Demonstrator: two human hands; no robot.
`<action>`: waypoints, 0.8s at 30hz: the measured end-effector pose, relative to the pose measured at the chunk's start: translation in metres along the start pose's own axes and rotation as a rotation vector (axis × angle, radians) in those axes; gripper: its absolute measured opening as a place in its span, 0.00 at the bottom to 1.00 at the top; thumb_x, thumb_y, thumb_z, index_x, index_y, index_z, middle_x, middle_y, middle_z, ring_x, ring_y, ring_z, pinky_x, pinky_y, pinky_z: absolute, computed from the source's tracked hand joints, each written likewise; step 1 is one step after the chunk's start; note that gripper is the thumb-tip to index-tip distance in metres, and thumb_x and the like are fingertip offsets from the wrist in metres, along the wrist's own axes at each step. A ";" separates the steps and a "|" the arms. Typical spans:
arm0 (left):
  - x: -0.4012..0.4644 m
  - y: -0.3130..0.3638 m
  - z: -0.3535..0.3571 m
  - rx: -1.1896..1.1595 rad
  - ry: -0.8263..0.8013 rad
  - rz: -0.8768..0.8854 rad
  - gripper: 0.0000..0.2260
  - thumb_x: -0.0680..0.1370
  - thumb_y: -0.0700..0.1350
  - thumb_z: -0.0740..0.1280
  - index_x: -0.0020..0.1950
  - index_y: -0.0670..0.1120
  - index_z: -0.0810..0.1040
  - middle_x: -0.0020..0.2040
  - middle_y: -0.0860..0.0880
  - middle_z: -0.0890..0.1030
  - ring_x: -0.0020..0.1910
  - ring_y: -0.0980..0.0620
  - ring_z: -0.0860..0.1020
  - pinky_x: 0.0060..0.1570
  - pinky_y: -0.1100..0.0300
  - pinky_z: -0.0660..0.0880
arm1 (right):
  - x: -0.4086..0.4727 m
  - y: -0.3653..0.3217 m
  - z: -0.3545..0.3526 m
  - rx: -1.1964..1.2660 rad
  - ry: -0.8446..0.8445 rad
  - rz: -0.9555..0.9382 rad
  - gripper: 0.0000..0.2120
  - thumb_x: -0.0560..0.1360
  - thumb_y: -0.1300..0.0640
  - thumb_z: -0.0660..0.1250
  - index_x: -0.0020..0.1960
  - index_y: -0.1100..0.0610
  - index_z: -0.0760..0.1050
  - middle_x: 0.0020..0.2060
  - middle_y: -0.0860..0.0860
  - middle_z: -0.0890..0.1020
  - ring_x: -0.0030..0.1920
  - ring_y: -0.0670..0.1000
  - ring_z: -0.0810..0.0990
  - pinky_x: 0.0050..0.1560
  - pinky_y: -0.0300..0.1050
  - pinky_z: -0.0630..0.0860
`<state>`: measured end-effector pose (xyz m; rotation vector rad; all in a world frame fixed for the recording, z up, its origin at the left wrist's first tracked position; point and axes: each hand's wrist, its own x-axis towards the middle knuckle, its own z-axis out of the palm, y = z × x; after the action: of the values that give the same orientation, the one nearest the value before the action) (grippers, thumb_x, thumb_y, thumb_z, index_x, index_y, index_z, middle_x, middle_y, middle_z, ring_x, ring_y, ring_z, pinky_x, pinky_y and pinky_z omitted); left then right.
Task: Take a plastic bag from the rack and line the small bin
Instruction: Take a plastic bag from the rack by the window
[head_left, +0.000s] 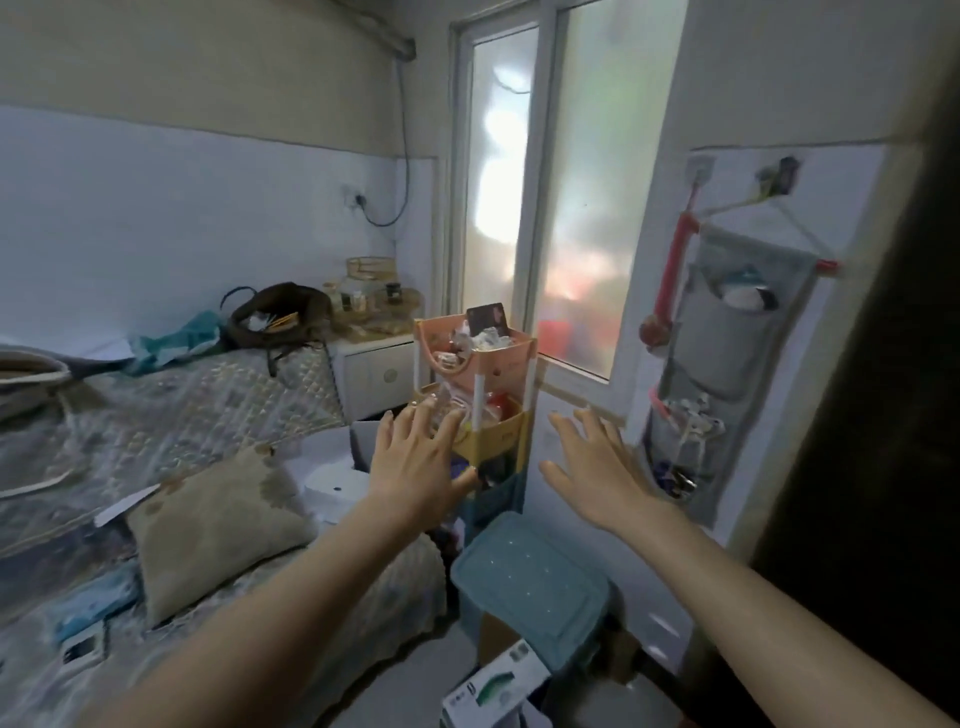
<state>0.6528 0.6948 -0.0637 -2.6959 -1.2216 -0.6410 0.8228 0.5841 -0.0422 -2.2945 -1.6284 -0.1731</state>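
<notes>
While both hands reach forward empty, fingers spread, left hand (415, 460) overlaps the tiered rack's (498, 364) yellow middle shelf; right hand (597, 467) hangs just right of it. Bags presumably inside, none discernible. Left nearer.

Quilted bed (171, 410), cushion (218, 525) on it

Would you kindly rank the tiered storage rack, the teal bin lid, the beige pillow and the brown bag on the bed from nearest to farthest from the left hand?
From the left hand:
1. Tiered storage rack, right at the fingertips, just ahead.
2. Teal bin lid, below and to the right, on the floor.
3. Beige pillow, lower left, on the bed; too close to the lid to rank firmly.
4. Brown bag, far back left on the bed.
</notes>
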 end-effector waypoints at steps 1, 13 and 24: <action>0.014 -0.011 0.009 0.010 -0.001 -0.016 0.32 0.74 0.62 0.58 0.74 0.54 0.51 0.76 0.43 0.55 0.73 0.41 0.54 0.72 0.44 0.50 | 0.025 -0.001 0.008 0.005 -0.009 -0.011 0.27 0.77 0.47 0.59 0.72 0.52 0.55 0.71 0.57 0.61 0.68 0.61 0.61 0.63 0.57 0.64; 0.219 -0.184 0.129 0.043 -0.096 -0.033 0.32 0.74 0.61 0.58 0.74 0.53 0.51 0.76 0.43 0.53 0.74 0.42 0.51 0.72 0.45 0.47 | 0.285 -0.024 0.131 0.012 -0.042 0.029 0.28 0.77 0.46 0.59 0.73 0.51 0.54 0.71 0.55 0.61 0.68 0.60 0.61 0.63 0.59 0.66; 0.438 -0.240 0.237 -0.017 -0.156 0.143 0.31 0.74 0.60 0.59 0.73 0.54 0.53 0.76 0.44 0.54 0.74 0.42 0.51 0.72 0.45 0.46 | 0.478 0.015 0.202 0.031 -0.007 0.259 0.30 0.75 0.47 0.61 0.73 0.52 0.56 0.72 0.55 0.63 0.70 0.58 0.63 0.67 0.58 0.64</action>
<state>0.8104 1.2224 -0.1102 -2.8613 -1.0454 -0.4315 0.9834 1.0743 -0.1012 -2.4560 -1.3111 -0.0786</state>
